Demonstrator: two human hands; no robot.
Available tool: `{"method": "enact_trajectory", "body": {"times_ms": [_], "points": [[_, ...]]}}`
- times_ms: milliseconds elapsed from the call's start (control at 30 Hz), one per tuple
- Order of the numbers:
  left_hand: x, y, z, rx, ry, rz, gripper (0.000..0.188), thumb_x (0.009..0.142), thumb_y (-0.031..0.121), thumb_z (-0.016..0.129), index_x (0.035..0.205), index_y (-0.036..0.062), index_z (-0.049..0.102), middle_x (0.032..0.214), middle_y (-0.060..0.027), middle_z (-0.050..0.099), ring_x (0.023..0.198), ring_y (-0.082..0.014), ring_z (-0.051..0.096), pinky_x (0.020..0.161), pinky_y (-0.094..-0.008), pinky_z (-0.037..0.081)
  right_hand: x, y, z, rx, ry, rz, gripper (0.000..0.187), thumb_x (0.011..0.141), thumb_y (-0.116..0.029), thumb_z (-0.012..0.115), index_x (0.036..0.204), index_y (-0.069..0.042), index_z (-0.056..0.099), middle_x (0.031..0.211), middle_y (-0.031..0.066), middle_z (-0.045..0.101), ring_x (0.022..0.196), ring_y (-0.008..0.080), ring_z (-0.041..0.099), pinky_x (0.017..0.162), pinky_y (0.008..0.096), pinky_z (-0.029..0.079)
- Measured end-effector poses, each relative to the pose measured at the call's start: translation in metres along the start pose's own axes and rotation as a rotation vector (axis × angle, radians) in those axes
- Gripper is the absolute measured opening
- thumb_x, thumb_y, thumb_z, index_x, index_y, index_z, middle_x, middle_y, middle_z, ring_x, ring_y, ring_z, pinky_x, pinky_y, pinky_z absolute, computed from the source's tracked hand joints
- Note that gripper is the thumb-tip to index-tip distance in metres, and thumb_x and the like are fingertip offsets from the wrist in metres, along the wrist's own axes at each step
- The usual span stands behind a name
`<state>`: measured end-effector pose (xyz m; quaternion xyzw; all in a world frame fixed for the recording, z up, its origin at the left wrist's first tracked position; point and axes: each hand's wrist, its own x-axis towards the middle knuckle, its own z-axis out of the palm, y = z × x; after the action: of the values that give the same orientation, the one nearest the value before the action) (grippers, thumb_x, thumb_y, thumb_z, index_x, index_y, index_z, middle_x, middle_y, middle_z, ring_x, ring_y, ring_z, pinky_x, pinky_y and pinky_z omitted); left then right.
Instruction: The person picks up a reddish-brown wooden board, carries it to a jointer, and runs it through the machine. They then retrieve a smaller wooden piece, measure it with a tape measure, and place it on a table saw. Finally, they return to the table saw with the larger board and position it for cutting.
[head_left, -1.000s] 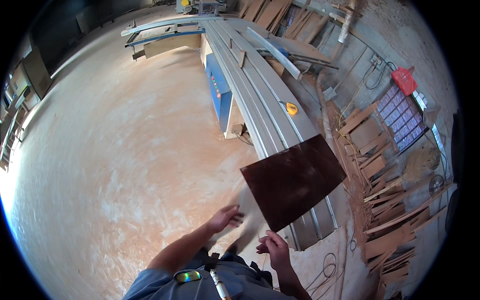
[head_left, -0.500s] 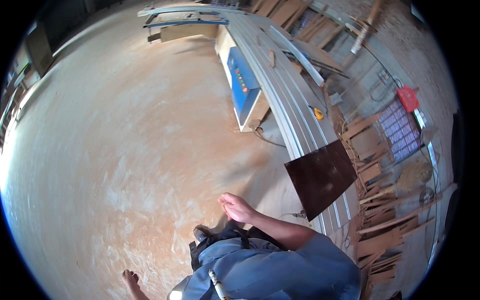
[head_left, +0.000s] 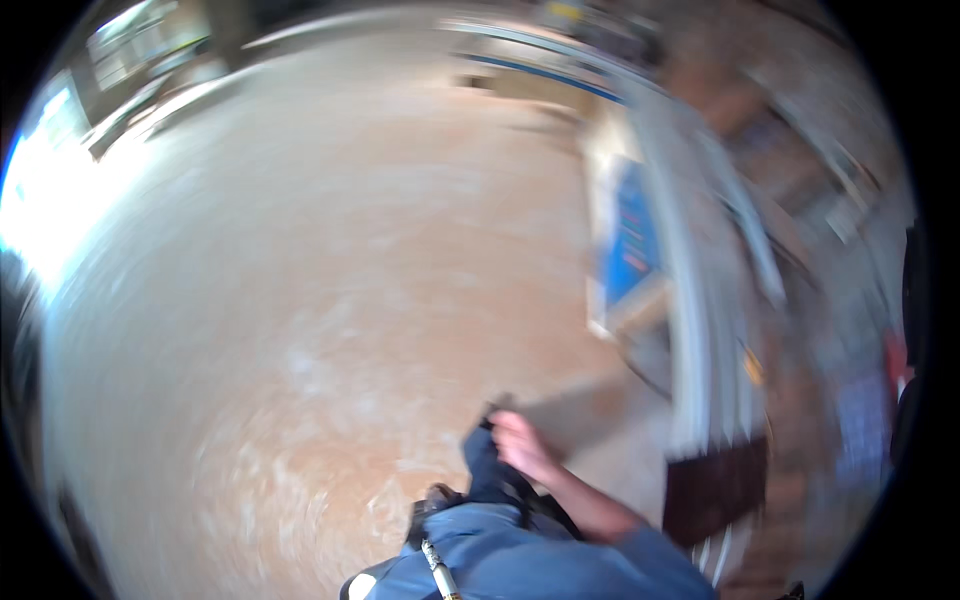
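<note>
My right hand (head_left: 522,442) hangs in front of my body, over my dark-trousered leg. Its fingers look loosely curled with no object visible in them, though motion blurs the detail. My left hand is out of view. To the right of my right arm, a dark brown panel (head_left: 712,490) lies on the long metal sliding table (head_left: 690,340) of a machine. Neither the panel nor the table is touched by the hand. A lit cigarette (head_left: 438,570) with an ash tip shows at the lower edge, in front of my blue shirt.
A blue control panel (head_left: 632,240) with coloured buttons faces the dusty floor (head_left: 330,270). A yellow tape measure (head_left: 753,367) rests by the table's right side. Blurred wood pieces and a red object (head_left: 894,352) lie farther right. Bright light (head_left: 50,200) enters at the left.
My view has swung left, so the machine and panel now sit farther right and blurred. My left hand has left the picture. A dark-trousered leg now shows beside my right hand.
</note>
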<state>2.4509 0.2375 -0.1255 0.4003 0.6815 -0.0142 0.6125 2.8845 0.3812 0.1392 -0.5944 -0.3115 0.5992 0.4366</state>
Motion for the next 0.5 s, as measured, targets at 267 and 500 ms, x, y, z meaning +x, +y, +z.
{"method": "enact_trajectory", "body": {"times_ms": [267,500], "points": [[0.048,0.164,-0.128,0.223,0.712,-0.019,0.036,0.084,0.031,0.056,0.099,0.0007,0.068,0.094,-0.0233,0.068,0.089,-0.0350,0.066,0.078,-0.0459,0.052,0.077,-0.034,-0.110,-0.029,0.210,0.013,0.019,0.100,-0.024,0.046,0.102,-0.005,0.051,0.063,0.0001,0.045,0.044,0.0076,0.042,0.037,0.0254,0.042],[0.112,0.444,-0.114,-0.139,0.554,0.183,0.046,0.090,0.033,0.054,0.125,0.0041,0.058,0.109,-0.0216,0.066,0.102,-0.0365,0.064,0.091,-0.0432,0.049,0.173,-0.080,-0.230,-0.267,0.177,-0.066,0.020,0.098,-0.023,0.049,0.091,-0.006,0.058,0.069,0.0001,0.053,0.056,0.0092,0.050,0.048,0.0256,0.043]]}}
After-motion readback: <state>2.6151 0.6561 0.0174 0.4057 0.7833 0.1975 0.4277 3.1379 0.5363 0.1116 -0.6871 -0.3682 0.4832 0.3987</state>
